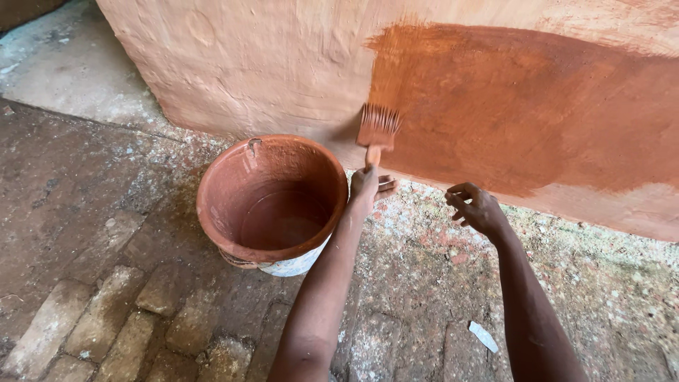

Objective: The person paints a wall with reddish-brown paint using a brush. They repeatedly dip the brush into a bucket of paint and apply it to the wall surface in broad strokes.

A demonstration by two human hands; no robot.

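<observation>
Head view is looking down at a rough plastered wall (283,64) and a stone floor (92,233). The left hand (366,185) is gripping the handle of a paintbrush (378,127), fingers wrapped tight round it, and the bristles are pointing up toward twelve o'clock and touching the wall at the left edge of a wide patch of fresh red-brown paint (523,106). The right hand (475,206) is hanging at about three o'clock from the left one, holding nothing, fingers loosely curled and clear of the wall. A bucket (272,201), coated red-brown inside and with a little paint pooling at the bottom, is sitting on the floor at nine o'clock from the left hand, just beside the wrist. A small white scrap (484,336) is lying on the floor at six o'clock from the right hand.
</observation>
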